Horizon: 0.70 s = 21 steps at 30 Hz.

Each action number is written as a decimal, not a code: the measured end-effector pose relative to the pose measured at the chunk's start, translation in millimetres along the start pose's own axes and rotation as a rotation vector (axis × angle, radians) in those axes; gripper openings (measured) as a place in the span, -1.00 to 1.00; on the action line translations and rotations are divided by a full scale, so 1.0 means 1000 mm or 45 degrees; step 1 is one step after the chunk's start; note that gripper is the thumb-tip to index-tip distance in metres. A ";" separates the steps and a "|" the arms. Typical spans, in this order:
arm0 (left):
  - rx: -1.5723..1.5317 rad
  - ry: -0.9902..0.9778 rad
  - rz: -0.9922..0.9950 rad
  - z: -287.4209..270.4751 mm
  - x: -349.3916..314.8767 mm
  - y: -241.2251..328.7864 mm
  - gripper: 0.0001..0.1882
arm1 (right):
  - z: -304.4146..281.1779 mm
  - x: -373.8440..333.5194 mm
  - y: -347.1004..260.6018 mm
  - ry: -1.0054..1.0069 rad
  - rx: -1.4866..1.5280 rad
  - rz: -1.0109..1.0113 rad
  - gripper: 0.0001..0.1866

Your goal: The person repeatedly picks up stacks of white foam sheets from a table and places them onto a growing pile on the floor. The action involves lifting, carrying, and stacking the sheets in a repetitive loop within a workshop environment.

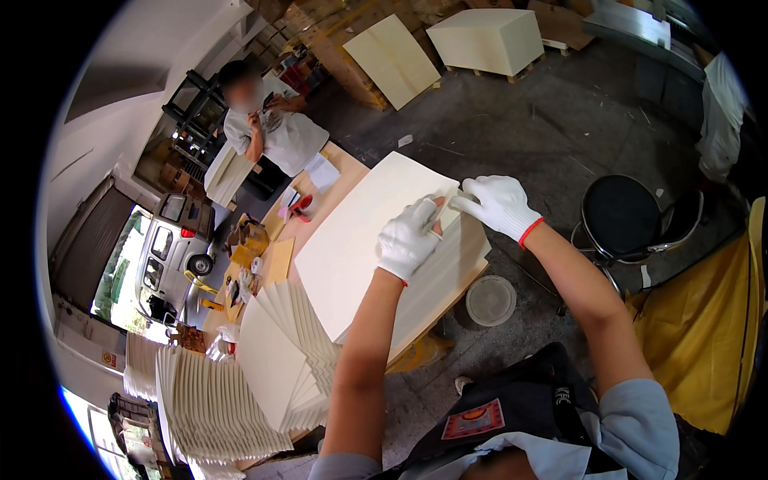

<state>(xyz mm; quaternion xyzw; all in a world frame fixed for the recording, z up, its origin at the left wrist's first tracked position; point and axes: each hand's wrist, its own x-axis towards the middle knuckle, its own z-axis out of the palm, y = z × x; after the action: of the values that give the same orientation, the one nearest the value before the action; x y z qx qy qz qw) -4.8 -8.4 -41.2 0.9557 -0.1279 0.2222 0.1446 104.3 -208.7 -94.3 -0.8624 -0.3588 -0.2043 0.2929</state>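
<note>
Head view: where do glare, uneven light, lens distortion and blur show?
In the head view, the doorway beside the van is glaringly bright; in the head view, the stack of white sheets stands out against the dim floor; black corners frame the head view's curved fisheye image; blur covers the other person's head in the head view.

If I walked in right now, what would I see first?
Probably the bright white gloves on the two hands: the left hand and the right hand are both at the right-hand edge of the big stack of pale sheets in the middle. Next, your eye might jump to the wavy piles of sheets at the lower left, then to the large yellow cover at the far right.
</note>
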 end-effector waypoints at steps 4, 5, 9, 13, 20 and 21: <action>0.079 -0.062 -0.207 0.002 0.020 -0.007 -0.63 | -0.006 0.010 -0.003 0.068 -0.194 -0.177 -0.51; 0.100 -0.084 -0.205 0.002 0.024 -0.010 -0.64 | -0.008 0.013 -0.004 0.075 -0.220 -0.206 -0.50; 0.010 -0.145 -0.294 0.005 0.026 -0.010 -0.64 | 0.004 0.023 -0.006 0.118 0.098 -0.119 -0.47; -0.289 -0.151 -0.334 0.006 0.011 -0.022 -0.60 | 0.010 0.021 -0.021 -0.063 0.624 0.358 -0.45; -0.367 -0.201 -0.385 -0.002 0.010 -0.010 -0.54 | 0.014 0.015 -0.027 -0.053 0.710 0.502 -0.42; -0.356 -0.202 -0.385 -0.003 0.011 -0.008 -0.54 | 0.014 0.015 -0.026 -0.053 0.704 0.502 -0.42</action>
<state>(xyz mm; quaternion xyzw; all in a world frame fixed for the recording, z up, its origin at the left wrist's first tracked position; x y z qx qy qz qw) 6.5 -2.0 -35.2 0.9491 -0.0239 0.1020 0.2970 96.6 -177.0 -86.6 -0.8071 -0.2328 -0.0211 0.5421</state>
